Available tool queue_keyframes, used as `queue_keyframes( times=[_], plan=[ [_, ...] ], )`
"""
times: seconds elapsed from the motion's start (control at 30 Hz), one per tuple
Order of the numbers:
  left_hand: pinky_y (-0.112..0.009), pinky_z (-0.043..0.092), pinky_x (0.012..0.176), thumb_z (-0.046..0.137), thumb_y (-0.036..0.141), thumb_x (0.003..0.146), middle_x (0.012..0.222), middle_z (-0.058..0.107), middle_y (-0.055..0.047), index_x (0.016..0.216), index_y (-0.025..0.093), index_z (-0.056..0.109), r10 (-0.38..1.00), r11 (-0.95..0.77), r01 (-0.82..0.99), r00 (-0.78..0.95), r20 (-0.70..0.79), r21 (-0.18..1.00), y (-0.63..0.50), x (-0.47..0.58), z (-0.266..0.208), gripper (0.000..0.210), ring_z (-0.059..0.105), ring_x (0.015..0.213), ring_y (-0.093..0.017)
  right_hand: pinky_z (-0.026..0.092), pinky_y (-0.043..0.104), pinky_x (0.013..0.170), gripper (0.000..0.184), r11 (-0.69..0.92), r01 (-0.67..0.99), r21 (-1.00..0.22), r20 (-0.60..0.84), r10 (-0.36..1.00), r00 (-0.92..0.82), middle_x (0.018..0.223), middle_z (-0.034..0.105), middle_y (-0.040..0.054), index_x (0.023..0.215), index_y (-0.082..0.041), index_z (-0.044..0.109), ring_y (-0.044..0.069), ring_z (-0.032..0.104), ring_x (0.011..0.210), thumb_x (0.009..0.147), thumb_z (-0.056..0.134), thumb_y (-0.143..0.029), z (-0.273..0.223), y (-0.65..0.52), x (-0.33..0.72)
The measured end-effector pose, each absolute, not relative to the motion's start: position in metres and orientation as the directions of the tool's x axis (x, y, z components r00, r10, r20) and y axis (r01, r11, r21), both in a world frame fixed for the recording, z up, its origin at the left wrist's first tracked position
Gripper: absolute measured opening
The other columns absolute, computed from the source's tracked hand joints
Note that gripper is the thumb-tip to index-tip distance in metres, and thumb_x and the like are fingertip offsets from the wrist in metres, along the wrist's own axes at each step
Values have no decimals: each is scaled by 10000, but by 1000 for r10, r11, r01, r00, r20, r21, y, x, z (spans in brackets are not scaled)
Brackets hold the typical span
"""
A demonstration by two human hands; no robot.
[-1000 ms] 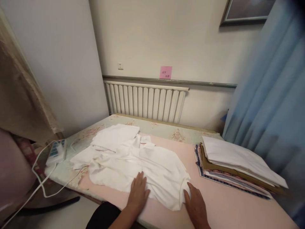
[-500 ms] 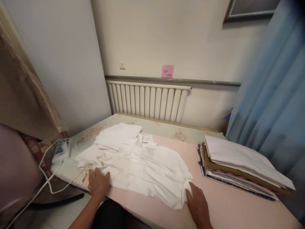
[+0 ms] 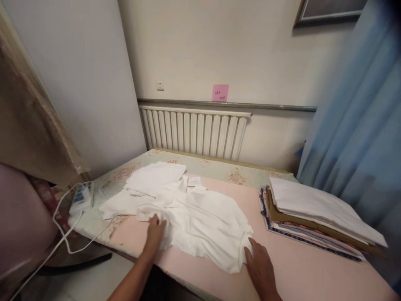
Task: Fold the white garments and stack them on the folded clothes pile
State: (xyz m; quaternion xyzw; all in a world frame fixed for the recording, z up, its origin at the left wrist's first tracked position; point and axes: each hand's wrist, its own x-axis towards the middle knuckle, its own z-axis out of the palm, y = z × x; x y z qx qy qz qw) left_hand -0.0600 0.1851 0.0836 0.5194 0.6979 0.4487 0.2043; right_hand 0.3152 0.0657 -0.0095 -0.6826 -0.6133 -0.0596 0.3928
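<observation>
A wrinkled white cloth [image 3: 209, 225] lies across the pink table top in front of me. At its near left side, my left hand [image 3: 155, 234] is closed on the cloth, which is bunched around the fingers. My right hand [image 3: 260, 263] grips the right end of the same cloth at its edge, with the thumb on the near side. Behind and to the left, more white fabric pieces [image 3: 156, 175] lie flat, partly under the cloth. Small white scraps [image 3: 194, 182] sit just beyond its middle.
On the right is a stack of folded fabrics [image 3: 322, 213], white on top. A power strip [image 3: 82, 198] with white cords stands at the table's left edge. A radiator [image 3: 194, 129] runs behind the table [image 3: 297, 267]. A blue curtain [image 3: 360, 138] hangs at the right.
My left hand has moved right and a little away from me, gathering the cloth's left part inward. More pink table shows at the left. My right hand stays in place.
</observation>
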Motion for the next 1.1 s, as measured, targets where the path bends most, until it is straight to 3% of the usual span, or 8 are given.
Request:
queue_keyframes(
  times=[0.1,0.17,0.27,0.37,0.53,0.73,0.87,1.1],
  plan=[
    [-338,479,871,501,263,713,941,688,-37,900,193,613,978,-124,563,-70,196,817,158,0,69,229,616,929,-206,445,461,829,442,50,879,-474,553,794,253,998,630,133,1113,-178,595,289,559,928,954,327,-490,-9,66,315],
    [-323,479,882,516,221,675,912,702,-15,830,217,633,973,-230,551,124,194,802,133,37,59,194,619,913,-197,445,458,829,417,46,881,-471,553,793,254,991,634,125,1106,-188,599,287,563,929,951,337,-473,-9,66,315],
    [-350,429,982,459,174,727,1127,671,-27,1084,256,621,839,-481,529,510,191,699,95,72,52,400,571,1071,-197,446,456,835,406,32,889,-456,552,794,255,991,636,125,1130,-173,585,286,561,924,946,349,-449,-10,67,315],
    [-344,430,969,466,161,741,1155,643,-19,1144,286,599,728,-560,523,681,80,642,70,84,58,442,561,1077,-196,450,448,835,417,34,901,-433,561,792,240,993,636,132,1158,-143,564,280,557,913,950,348,-432,-10,67,316],
    [-310,459,902,493,189,788,1063,655,-23,1102,272,610,733,-551,511,674,90,660,62,74,69,345,590,999,-181,444,431,846,407,63,910,-409,600,770,216,986,636,128,1146,-159,578,270,559,925,960,350,-440,-10,67,316],
    [-304,504,881,398,210,884,1053,644,-65,1112,226,584,876,-478,583,369,310,657,70,31,56,295,614,990,-175,442,438,871,437,-19,906,-422,575,767,285,1021,643,139,1172,-131,571,275,552,966,953,339,-430,-14,68,316],
    [-385,477,978,396,138,842,1195,590,-108,1263,195,518,856,-463,748,237,460,476,76,1,36,442,554,1150,-223,439,437,890,430,-19,887,-462,603,726,329,1041,636,155,1159,-118,578,275,544,988,953,354,-423,-8,65,315],
    [-449,383,1054,397,37,812,1345,522,-113,1266,216,544,801,-481,857,345,489,183,91,-11,18,510,440,1269,-259,427,443,901,398,-43,902,-429,689,630,358,1006,630,161,1073,-105,601,270,531,957,964,356,-399,9,49,310]
  ],
)
